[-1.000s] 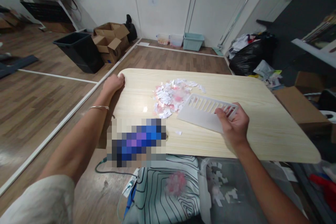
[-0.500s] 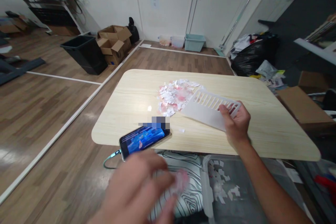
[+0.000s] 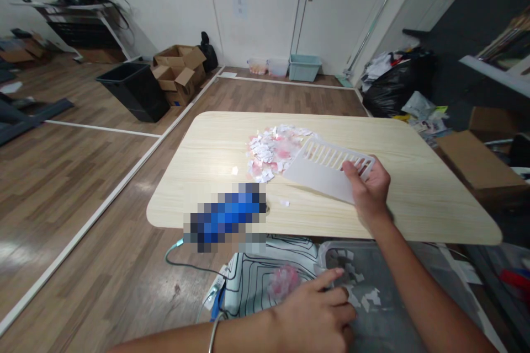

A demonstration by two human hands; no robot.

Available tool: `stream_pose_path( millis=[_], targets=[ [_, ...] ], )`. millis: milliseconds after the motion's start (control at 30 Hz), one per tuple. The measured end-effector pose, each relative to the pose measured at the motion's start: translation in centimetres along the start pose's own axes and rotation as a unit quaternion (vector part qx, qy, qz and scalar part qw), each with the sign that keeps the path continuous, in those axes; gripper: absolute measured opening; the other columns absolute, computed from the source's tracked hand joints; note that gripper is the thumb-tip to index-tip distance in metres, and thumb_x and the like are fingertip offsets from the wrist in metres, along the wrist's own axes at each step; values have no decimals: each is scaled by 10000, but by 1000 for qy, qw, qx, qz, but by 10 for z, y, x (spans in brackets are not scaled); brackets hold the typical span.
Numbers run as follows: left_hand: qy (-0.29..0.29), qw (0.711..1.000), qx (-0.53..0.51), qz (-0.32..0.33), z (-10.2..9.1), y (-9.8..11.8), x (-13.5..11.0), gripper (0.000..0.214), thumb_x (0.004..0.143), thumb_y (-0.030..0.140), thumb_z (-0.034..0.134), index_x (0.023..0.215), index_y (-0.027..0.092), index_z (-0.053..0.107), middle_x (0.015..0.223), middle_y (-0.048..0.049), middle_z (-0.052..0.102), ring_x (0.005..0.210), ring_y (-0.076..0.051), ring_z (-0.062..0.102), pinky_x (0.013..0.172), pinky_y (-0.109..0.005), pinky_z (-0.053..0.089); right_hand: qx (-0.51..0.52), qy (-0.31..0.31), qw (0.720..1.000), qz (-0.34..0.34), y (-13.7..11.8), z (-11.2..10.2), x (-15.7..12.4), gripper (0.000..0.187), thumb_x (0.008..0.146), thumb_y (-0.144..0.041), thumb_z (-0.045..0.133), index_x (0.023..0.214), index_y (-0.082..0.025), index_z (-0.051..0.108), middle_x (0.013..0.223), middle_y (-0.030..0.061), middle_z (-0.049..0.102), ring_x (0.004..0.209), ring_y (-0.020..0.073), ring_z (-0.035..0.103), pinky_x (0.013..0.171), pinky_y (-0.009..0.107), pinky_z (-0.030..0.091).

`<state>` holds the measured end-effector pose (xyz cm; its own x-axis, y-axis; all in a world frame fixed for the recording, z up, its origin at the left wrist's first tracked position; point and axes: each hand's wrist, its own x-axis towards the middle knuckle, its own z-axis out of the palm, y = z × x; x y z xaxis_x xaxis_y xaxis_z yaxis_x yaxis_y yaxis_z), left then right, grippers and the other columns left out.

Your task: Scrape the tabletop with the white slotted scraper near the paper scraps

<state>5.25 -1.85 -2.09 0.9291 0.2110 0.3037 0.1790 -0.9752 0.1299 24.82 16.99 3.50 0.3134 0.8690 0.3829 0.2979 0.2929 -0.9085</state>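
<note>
My right hand [image 3: 368, 190] grips the right end of a white slotted plastic panel [image 3: 323, 176], thumb on its face, held slanted over the table. Its left end reaches a heap of white and pinkish paper scraps [image 3: 269, 149]. My left hand [image 3: 317, 311] is low in front, over the left rim of a clear plastic bin [image 3: 397, 292]; its index finger is stretched out and the others are loosely bent, with nothing visible in them. Beside it, a crumpled pink, see-through wad [image 3: 284, 281] lies on the black-lined white fabric [image 3: 248, 281]. White scraps [image 3: 370, 299] lie in the bin.
The pale wooden table [image 3: 430, 176] bears a pixelated phone [image 3: 227, 212] at its front left edge, with a cable [image 3: 186, 266] hanging down. Two stray scraps lie near it. Beyond stand a black waste bin [image 3: 134, 91], cardboard boxes [image 3: 180, 71] and a black bag [image 3: 401, 85].
My left hand has moved right, from in front of the phone to the bin's rim. The pink wad that was at its fingers now lies on the fabric. My right hand keeps its hold.
</note>
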Motion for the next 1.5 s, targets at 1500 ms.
stream_pose_path(
  millis=[1500],
  targets=[
    [-87,993,-79,29,16,-42,18,645,920,895,779,926,256,870,945,-23,822,921,-221,603,1060,-504,418,71,178,981,-4,3,-44,-19,668,678,-754,1024,813,-245,613,758,-42,623,666,147,582,600,287,518]
  ],
)
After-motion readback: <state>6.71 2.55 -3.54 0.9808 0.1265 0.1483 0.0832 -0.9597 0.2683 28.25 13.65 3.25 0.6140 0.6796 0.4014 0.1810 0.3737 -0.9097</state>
